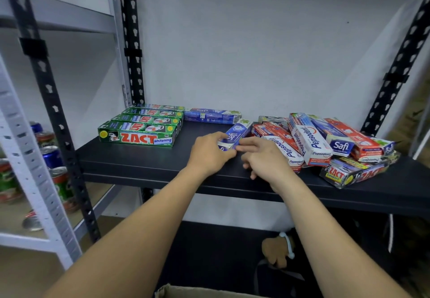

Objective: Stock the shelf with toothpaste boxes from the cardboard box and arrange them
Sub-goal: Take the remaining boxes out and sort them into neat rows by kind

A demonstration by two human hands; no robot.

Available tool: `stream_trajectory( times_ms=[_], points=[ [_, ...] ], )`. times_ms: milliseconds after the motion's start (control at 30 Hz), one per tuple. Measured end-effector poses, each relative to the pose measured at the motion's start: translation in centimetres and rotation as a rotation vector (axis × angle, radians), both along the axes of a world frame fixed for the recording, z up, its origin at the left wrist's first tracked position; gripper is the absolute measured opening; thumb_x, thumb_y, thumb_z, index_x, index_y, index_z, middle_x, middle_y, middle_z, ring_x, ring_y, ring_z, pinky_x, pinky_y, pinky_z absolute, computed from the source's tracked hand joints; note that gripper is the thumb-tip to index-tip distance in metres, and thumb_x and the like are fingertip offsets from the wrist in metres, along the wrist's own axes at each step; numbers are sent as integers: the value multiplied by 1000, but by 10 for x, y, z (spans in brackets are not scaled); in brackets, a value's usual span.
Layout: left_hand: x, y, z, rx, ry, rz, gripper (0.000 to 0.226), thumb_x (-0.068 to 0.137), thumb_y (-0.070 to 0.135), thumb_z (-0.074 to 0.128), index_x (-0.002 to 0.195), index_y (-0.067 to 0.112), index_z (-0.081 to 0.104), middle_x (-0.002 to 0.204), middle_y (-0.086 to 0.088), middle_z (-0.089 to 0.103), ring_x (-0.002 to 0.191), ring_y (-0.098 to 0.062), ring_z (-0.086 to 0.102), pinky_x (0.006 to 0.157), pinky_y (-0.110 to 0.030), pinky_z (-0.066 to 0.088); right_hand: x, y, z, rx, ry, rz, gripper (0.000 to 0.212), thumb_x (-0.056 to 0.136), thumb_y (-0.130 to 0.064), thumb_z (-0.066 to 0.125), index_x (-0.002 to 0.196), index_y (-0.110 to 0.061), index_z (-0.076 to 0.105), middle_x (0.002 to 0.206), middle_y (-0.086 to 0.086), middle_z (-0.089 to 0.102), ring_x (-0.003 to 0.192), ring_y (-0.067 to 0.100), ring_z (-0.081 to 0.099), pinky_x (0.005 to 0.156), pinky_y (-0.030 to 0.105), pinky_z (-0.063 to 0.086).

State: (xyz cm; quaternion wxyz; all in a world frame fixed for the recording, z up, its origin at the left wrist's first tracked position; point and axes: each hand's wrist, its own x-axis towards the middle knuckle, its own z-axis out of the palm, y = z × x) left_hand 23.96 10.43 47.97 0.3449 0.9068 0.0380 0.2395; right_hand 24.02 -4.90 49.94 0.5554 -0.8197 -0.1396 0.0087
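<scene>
Gripping a Safi box (237, 132) right of the Zact row (139, 127) — left hand (209, 151) wrapped, right hand (263, 155) pinching — probably to align it.

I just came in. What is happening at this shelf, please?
A person is stocking a dark shelf with toothpaste boxes. The left hand grips a blue Safi box in the middle of the shelf. The right hand has its fingertips at the box's near end, but whether they pinch it is unclear. Four green ZACT boxes lie in a neat row at the left, with a second Safi box beside them at the back. A mixed pile at the right is not yet sorted.
</scene>
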Motion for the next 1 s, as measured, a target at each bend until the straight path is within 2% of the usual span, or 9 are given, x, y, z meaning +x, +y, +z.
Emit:
stream_trajectory(
  times_ms=[100, 200, 267, 367, 500, 633, 800, 867, 1000],
  points=[
    [-1, 6, 2, -22, 10, 12, 46, 80, 38, 73, 124, 28, 66, 123, -1, 68, 112, -20, 58, 93, -28, 46, 9, 4, -9, -94, -196, -49, 43, 85, -3, 60, 122, -24, 62, 118, -9, 68, 79, 10, 64, 70, 24, 55],
    [-10, 19, 1, 3, -6, 16, 42, 81, 37, 72, 122, 29, 68, 119, 3, 69, 104, -17, 60, 86, -24, 42, 14, 3, -12, -265, -362, -41, 41, 88, -16, 66, 126, -29, 59, 111, -8, 62, 100, 10, 58, 79, 12, 42],
    [-21, 32, 1, 14, -20, 9, 40, 81, 36, 72, 120, 30, 69, 117, 4, 70, 98, -13, 60, 84, -23, 43, 23, 5, -15, -345, -452, 3, 46, 88, -20, 69, 131, -29, 56, 130, -5, 57, 123, 17, 50, 98, 23, 39],
    [-41, 51, 2, 25, -17, -9, 36, 84, 33, 70, 120, 30, 69, 113, 7, 69, 88, -7, 57, 76, -19, 41, 33, 5, -17, -437, -492, 57, 56, 87, -29, 70, 139, -34, 48, 159, -4, 29, 146, 22, 24, 118, 37, 21],
    [-60, 75, 10, -39, 86, -95, 32, 85, 23, 68, 114, 36, 69, 93, 13, 66, 72, -1, 56, 58, -9, 37, 35, 3, -16, -458, -523, 180, 66, 84, -48, 70, 142, -48, 39, 163, -11, 16, 151, 19, 4, 121, 49, 9],
    [-59, 82, 21, -111, 178, -204, 36, 84, 13, 67, 115, 32, 70, 98, 7, 71, 83, -9, 63, 75, -22, 48, 37, 8, -17, -560, -543, 233, 59, 88, -58, 59, 142, -56, 35, 162, -15, 17, 151, 14, 0, 119, 54, 0],
    [-48, 84, 12, 290, -70, -108, 41, 83, 14, 70, 123, 25, 66, 121, 10, 67, 110, -9, 58, 90, -17, 40, 54, 15, -20, -682, -522, 60, 47, 96, -58, 43, 142, -54, 36, 158, -13, 30, 149, 20, 12, 116, 58, 10],
    [-45, 90, 13, 393, -166, -84, 45, 81, 26, 69, 126, 24, 64, 125, 8, 66, 117, -12, 56, 99, -25, 40, 59, 19, -22, -734, -531, 1, 49, 97, -58, 40, 145, -50, 35, 156, -8, 33, 148, 24, 16, 116, 56, 15],
    [-30, 115, 20, 347, -211, 149, 55, 82, 52, 54, 129, 24, 62, 130, 1, 64, 122, -20, 54, 105, -40, 40, 67, 27, -24, -814, -537, -75, 52, 99, -57, 34, 149, -45, 31, 156, 1, 33, 147, 30, 17, 116, 56, 18]
  ],
)
